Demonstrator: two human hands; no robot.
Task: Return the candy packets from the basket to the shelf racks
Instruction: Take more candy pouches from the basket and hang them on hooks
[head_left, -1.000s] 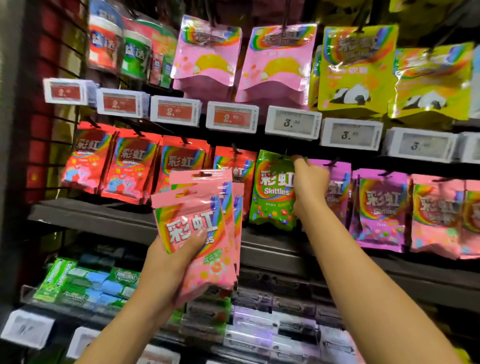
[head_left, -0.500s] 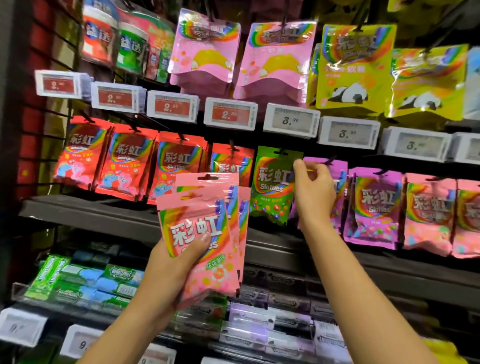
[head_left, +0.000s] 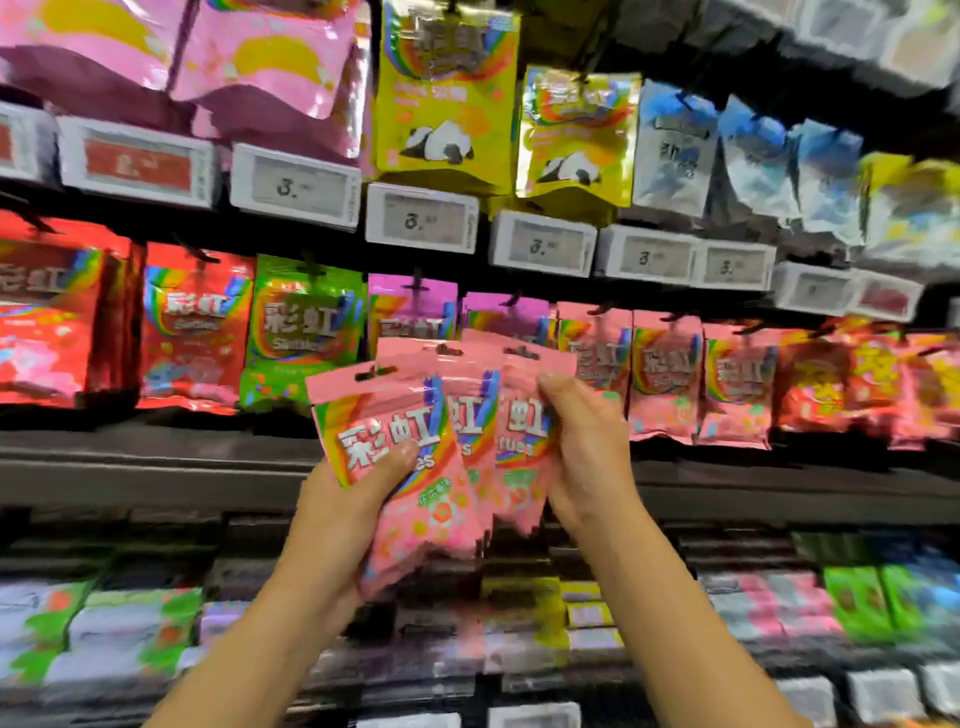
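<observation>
Fanning three pink candy packets (head_left: 415, 457) at the centre of the head view, in front of the middle shelf. Left hand (head_left: 343, 514) gripping the fan low down, thumb pressed across the front packet's face, fingers hidden behind. Right hand (head_left: 582, 447) curled round the right edge of the rearmost packet (head_left: 519, 431), seemingly about to peel it off the stack. No basket in frame.

Best done by drawing off only that one packet, sliding it sideways and up so the other two sit firm under the left thumb. Worth pinching near the top, just below the hang hole (head_left: 522, 353), leaving the slot free for the peg. Matching pink packets (head_left: 665, 379) hanging right of centre, just beyond the right hand; likely the target, not the purple packets (head_left: 413, 306) behind the fan or the green packet (head_left: 306, 332) further left. Needs checking against the print, since blur smears the labels. Pegs too blurred to judge; probably wise to line the hole up squarely before pushing on, lest the card tear.
</observation>
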